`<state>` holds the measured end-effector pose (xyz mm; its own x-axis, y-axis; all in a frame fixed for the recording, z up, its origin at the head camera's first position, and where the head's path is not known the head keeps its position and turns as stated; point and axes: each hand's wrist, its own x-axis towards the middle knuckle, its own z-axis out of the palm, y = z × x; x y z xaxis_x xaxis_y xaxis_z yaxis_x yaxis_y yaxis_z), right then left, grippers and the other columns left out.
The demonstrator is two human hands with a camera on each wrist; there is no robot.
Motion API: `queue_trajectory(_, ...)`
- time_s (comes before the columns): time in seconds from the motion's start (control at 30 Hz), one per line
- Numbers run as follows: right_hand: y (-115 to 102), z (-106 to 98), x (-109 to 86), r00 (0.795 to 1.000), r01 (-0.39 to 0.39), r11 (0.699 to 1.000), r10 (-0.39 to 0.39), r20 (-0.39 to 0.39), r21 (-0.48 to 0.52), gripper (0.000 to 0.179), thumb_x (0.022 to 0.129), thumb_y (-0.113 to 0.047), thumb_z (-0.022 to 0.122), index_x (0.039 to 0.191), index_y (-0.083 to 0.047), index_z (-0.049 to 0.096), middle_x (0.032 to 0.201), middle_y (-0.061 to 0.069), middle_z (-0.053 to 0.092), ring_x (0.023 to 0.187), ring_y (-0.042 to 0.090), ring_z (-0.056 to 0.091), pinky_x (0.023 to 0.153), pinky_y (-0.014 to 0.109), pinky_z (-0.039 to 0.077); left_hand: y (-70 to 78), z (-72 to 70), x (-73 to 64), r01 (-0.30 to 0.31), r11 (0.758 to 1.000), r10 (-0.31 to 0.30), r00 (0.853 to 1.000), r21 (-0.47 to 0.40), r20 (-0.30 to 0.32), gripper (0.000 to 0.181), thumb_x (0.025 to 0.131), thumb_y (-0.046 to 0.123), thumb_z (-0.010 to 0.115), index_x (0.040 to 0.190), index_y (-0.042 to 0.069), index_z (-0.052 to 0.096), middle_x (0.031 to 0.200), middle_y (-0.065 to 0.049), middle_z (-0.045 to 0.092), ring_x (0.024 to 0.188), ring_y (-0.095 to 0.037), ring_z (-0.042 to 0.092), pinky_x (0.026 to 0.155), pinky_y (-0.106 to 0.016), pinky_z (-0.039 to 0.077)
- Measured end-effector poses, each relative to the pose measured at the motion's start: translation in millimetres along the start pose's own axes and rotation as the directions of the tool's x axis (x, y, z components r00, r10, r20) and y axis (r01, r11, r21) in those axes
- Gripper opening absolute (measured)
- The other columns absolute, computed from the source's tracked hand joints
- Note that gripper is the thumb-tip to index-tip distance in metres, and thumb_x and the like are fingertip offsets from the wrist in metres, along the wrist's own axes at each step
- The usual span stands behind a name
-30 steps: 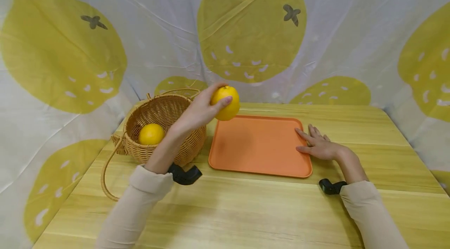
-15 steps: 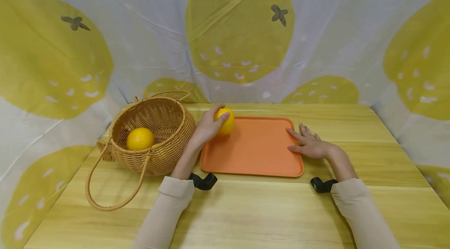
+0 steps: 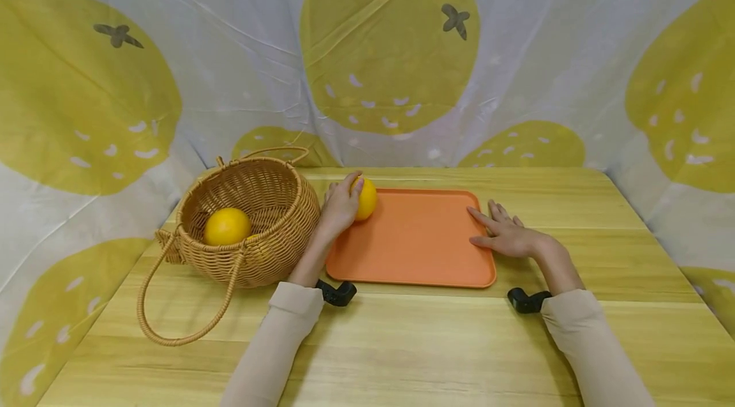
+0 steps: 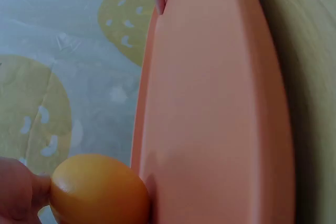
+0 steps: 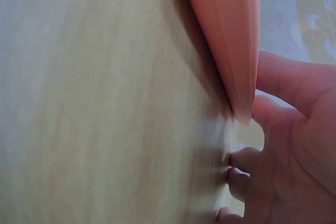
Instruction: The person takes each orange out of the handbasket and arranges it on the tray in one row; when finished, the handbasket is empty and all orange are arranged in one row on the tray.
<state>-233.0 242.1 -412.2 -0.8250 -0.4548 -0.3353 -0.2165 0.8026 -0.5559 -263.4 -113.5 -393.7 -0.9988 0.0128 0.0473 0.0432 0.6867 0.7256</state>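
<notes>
My left hand (image 3: 341,206) holds an orange (image 3: 366,199) at the far left corner of the orange tray (image 3: 419,238). Thumb and fingers lie against the fruit's left side. In the left wrist view, the same orange (image 4: 100,190) sits low on the tray's inner side, and part of the hand (image 4: 18,192) shows at its left. My right hand (image 3: 508,235) rests at the tray's right edge, thumb and forefinger touching the rim, the other fingers spread on the table. The right wrist view shows this hand (image 5: 299,140) beside the tray's rim (image 5: 231,40).
Left of the tray stands a round wicker basket (image 3: 287,247) with another orange (image 3: 228,226) inside. One basket handle (image 3: 224,305) hangs forward onto the wooden table (image 3: 413,343). A fruit-printed cloth (image 3: 247,62) hangs behind and at the sides.
My left hand has brought the orange down from above the tray's back edge to its far left corner. The right hand keeps its place on the rim. The head view has turned slightly.
</notes>
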Motion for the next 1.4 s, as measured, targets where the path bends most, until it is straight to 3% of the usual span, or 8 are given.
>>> queue_trajectory(0.13, 0, -1, -0.6, 1.000, 0.003, 1.000, -0.003, -0.001, 0.006, 0.082, 0.107, -0.044, 0.054, 0.166, -0.006, 0.012, 0.166, 0.036, -0.017, 0.153, 0.056, -0.015, 0.119, 0.074, -0.009, -1.3, 3.4, 0.8, -0.008, 1.000, 0.009, 1.000, 0.027, -0.023, 0.048, 0.114, 0.038, 0.035, 0.156, 0.020, 0.047, 0.144, -0.027, 0.054, 0.133, -0.046, 0.049, 0.107, -0.064, 0.041)
queue_trajectory(0.33, -1, -1, -1.4, 1.000, 0.007, 1.000, -0.007, -0.001, 0.016, 0.081, 0.107, -0.043, 0.054, 0.166, -0.005, 0.013, 0.166, 0.036, -0.018, 0.153, 0.056, -0.016, 0.119, 0.074, -0.010, -3.4, 4.3, 0.0, -0.016, 1.000, 0.016, 0.998, -0.003, 0.065, 0.059, 0.110, 0.039, 0.044, 0.163, 0.018, 0.031, 0.151, -0.028, 0.039, 0.140, -0.045, 0.040, 0.113, -0.062, 0.036)
queue_trajectory(0.43, -2, -1, -1.4, 1.000, 0.009, 1.000, -0.009, -0.002, 0.018, 0.081, 0.107, -0.042, 0.054, 0.166, -0.005, 0.013, 0.166, 0.036, -0.017, 0.153, 0.056, -0.016, 0.119, 0.074, -0.010, -6.9, 4.8, 2.0, -0.027, 1.000, 0.026, 0.997, 0.006, 0.077, 0.066, 0.107, 0.036, 0.048, 0.165, 0.014, 0.025, 0.154, -0.029, 0.035, 0.142, -0.045, 0.037, 0.115, -0.062, 0.035)
queue_trajectory(0.57, -2, -1, -1.0, 1.000, 0.011, 1.000, -0.011, -0.003, 0.017, 0.081, 0.107, -0.043, 0.054, 0.166, -0.005, 0.013, 0.166, 0.036, -0.017, 0.153, 0.056, -0.016, 0.119, 0.074, -0.009, -9.5, 5.6, 3.2, -0.020, 1.000, 0.019, 0.999, 0.006, 0.050, 0.063, 0.108, 0.038, 0.049, 0.164, 0.017, 0.027, 0.154, -0.030, 0.034, 0.141, -0.047, 0.037, 0.113, -0.063, 0.036)
queue_trajectory(0.7, -3, -2, -1.0, 1.000, 0.017, 1.000, -0.017, -0.003, 0.017, 0.082, 0.107, -0.043, 0.054, 0.166, -0.005, 0.014, 0.166, 0.036, -0.017, 0.153, 0.056, -0.016, 0.118, 0.074, -0.009, -10.1, 6.9, 2.2, -0.005, 1.000, 0.005, 1.000, 0.011, -0.016, 0.057, 0.109, 0.039, 0.050, 0.161, 0.020, 0.038, 0.149, -0.031, 0.038, 0.134, -0.047, 0.042, 0.108, -0.061, 0.040)
queue_trajectory(0.9, -2, -1, -1.0, 1.000, 0.026, 0.999, -0.026, -0.007, 0.022, 0.082, 0.106, -0.044, 0.055, 0.166, -0.005, 0.015, 0.166, 0.036, -0.017, 0.153, 0.056, -0.016, 0.118, 0.074, -0.010, -13.5, 10.3, 2.7, -0.056, 0.996, 0.064, 0.991, 0.072, -0.120, 0.052, 0.106, 0.036, 0.058, 0.154, 0.017, 0.050, 0.148, -0.032, 0.043, 0.132, -0.049, 0.043, 0.106, -0.060, 0.040)
queue_trajectory(1.13, 2, 0, -2.8, 0.999, 0.032, 0.999, -0.032, -0.009, 0.027, 0.082, 0.106, -0.043, 0.056, 0.166, -0.005, 0.016, 0.166, 0.036, -0.016, 0.153, 0.056, -0.016, 0.118, 0.075, -0.010, -16.2, 12.8, 4.2, -0.040, 0.998, 0.044, 0.995, 0.037, -0.090, 0.060, 0.104, 0.038, 0.062, 0.158, 0.020, 0.044, 0.145, -0.031, 0.045, 0.126, -0.046, 0.045, 0.100, -0.059, 0.042)
queue_trajectory(1.4, 2, -1, -3.8, 0.999, 0.039, 0.999, -0.038, -0.011, 0.031, 0.081, 0.106, -0.042, 0.056, 0.166, -0.004, 0.017, 0.166, 0.036, -0.016, 0.153, 0.056, -0.016, 0.118, 0.075, -0.009, -16.3, 11.7, 4.6, -0.013, 1.000, 0.015, 0.997, 0.023, -0.076, 0.061, 0.106, 0.040, 0.057, 0.160, 0.019, 0.041, 0.144, -0.032, 0.045, 0.129, -0.047, 0.044, 0.104, -0.060, 0.039)
